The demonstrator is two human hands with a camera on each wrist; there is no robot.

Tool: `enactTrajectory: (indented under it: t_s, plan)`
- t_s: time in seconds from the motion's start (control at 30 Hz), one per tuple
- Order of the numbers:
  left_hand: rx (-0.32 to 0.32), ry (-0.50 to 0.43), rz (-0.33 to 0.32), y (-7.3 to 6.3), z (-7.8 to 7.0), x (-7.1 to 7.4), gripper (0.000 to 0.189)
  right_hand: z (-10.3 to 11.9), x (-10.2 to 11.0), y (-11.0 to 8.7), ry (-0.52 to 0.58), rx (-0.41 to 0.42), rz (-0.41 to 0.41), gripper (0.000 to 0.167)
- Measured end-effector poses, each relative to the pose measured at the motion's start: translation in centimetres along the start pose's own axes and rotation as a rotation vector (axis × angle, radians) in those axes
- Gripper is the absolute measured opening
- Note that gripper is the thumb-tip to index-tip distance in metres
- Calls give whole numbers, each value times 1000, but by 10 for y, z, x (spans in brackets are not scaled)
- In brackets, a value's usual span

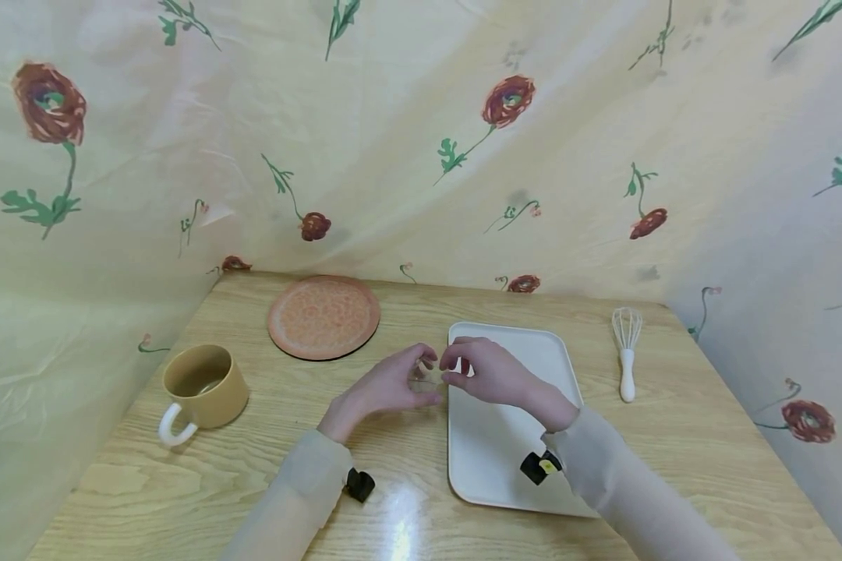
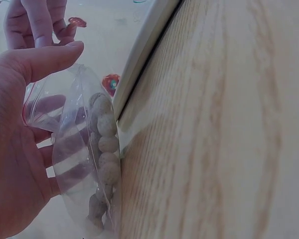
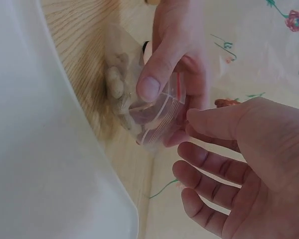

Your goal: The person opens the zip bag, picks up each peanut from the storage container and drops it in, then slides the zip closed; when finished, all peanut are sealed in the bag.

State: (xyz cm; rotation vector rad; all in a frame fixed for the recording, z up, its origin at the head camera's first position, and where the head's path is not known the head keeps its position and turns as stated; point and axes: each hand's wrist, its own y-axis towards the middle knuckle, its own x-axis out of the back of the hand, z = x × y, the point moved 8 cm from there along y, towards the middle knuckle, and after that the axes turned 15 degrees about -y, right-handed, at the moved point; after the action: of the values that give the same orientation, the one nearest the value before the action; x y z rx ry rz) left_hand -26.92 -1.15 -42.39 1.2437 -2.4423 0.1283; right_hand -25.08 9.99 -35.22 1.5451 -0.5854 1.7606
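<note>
A clear zip bag (image 2: pixel 77 134) with a red line by its seal hangs from my left hand (image 1: pixel 390 382). The left thumb (image 3: pixel 150 88) lies over the bag's front near the seal, and the other fingers are behind it. Pale, rounded, peanut-like pieces (image 2: pixel 108 144) sit in the lower part of the bag. My right hand (image 1: pixel 487 370) is close beside the bag's seal end, its fingers loosely bent. No held thing shows clearly between its fingertips. In the head view a small dark-red patch (image 1: pixel 465 366) appears between the right thumb and forefinger.
A white tray (image 1: pixel 505 452) lies under the right forearm. To its right is a white-handled whisk (image 1: pixel 627 358). A round pinkish mat (image 1: pixel 324 317) lies at the back left, and a tan mug (image 1: pixel 214 397) with a white handle stands at the left. Flowered sheeting (image 1: pixel 393 140) hangs behind the table.
</note>
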Motion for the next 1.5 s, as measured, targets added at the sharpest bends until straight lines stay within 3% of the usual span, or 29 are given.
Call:
enactTrajectory:
  t_s: [0.07,0.4,0.67,1.07,1.5]
  plan:
    - [2,5,-9,1,0,1,61,-1,2,-1,16,-1,-17,3]
    - [-4,-1,-57,1,1,6,64,-12,-4,-3,130,-95,-38,17]
    - [-41,-1,-111,1,-3,9,66,-17,-22,-2,235,-189,3,25]
    - [-29,2,-86,2,-4,6,59,-15,-38,1,277,-273,29,31]
    - [7,-1,-97,-1,-3,11,64,-11,-35,5,228,-230,-39,22]
